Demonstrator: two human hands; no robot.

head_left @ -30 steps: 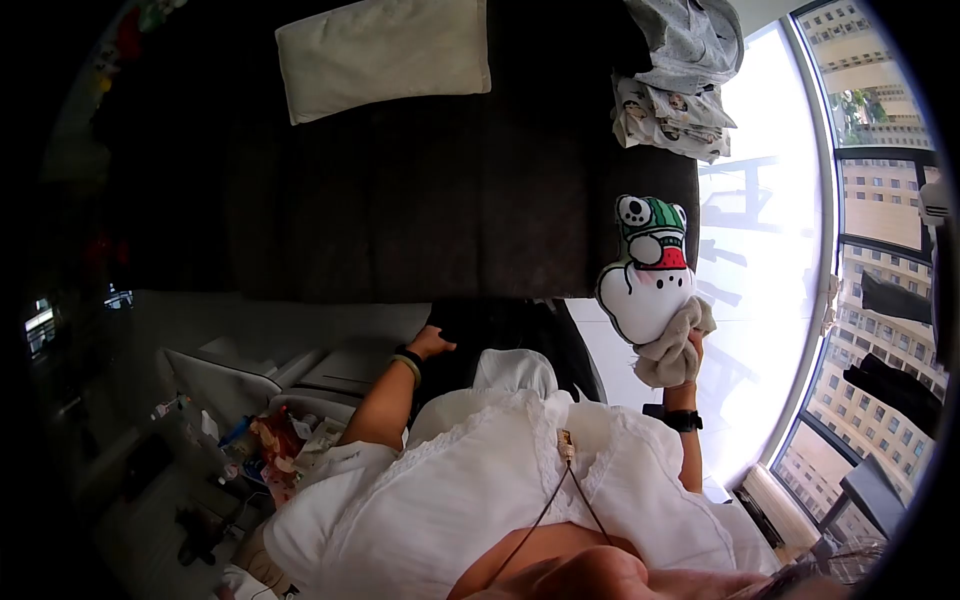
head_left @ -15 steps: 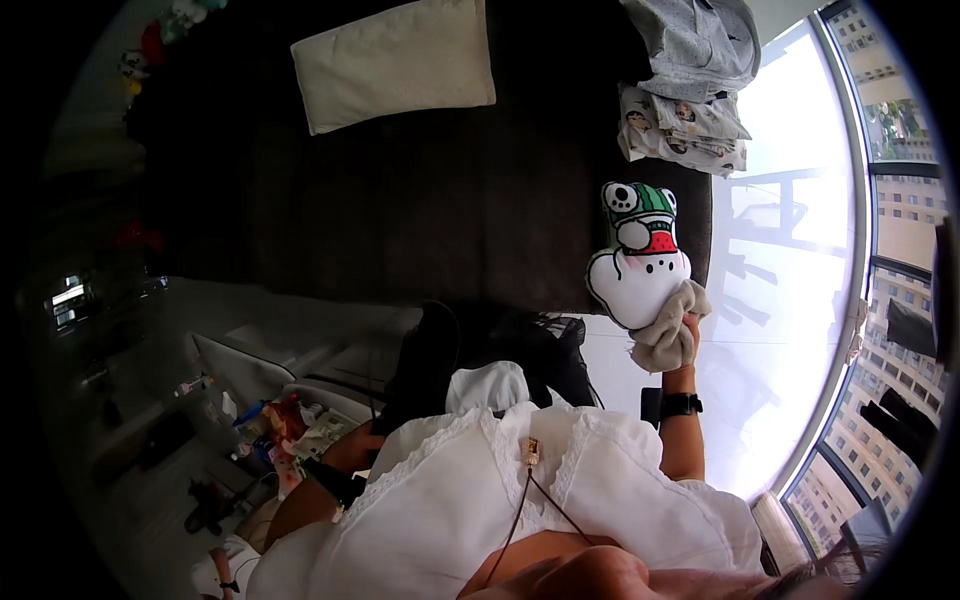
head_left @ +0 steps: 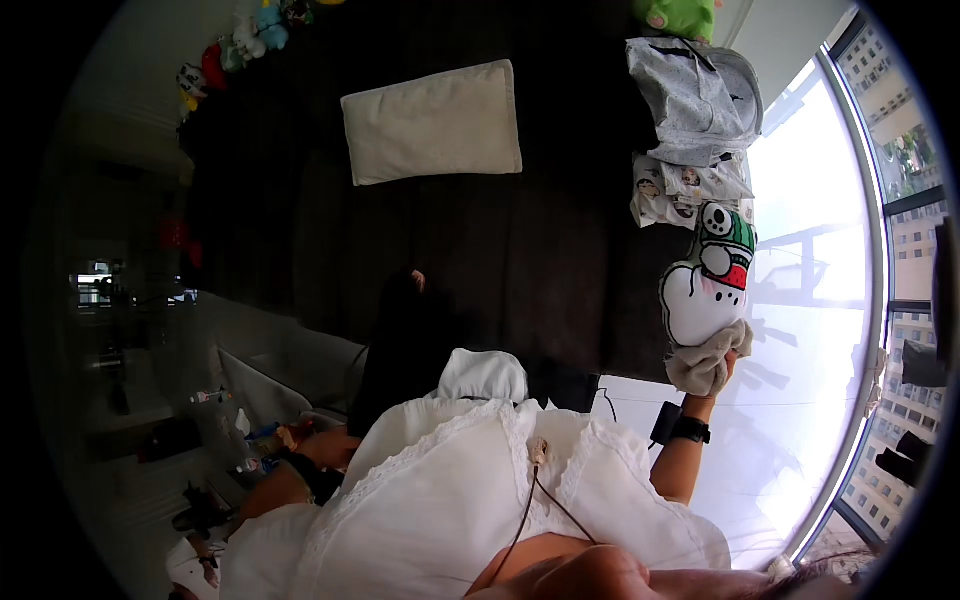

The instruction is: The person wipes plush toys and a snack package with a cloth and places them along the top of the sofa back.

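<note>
My right hand (head_left: 736,366) is closed on a bunched beige cloth (head_left: 702,366) at the right edge of the dark sofa (head_left: 560,270). Against the cloth rests a white plush (head_left: 700,305) with a green frog hat and a watermelon slice; whether my fingers also grip it is hidden. My left hand (head_left: 336,448) is low at the left, beside my black-clothed leg (head_left: 385,345), its fingers hidden. Bare skin (head_left: 418,281) shows at that leg's far end, over the sofa.
A cream pillow (head_left: 434,124) lies on the sofa. Back right are a grey bag (head_left: 690,100), folded patterned fabric (head_left: 665,192) and a green plush (head_left: 680,16). Small plush toys (head_left: 245,38) stand back left. A window (head_left: 912,250) is at the right.
My left hand has drawn back toward my body. The leg has risen over the sofa. My right hand, cloth and frog-hat plush are further right in view, the plush now overlapping the folded fabric.
</note>
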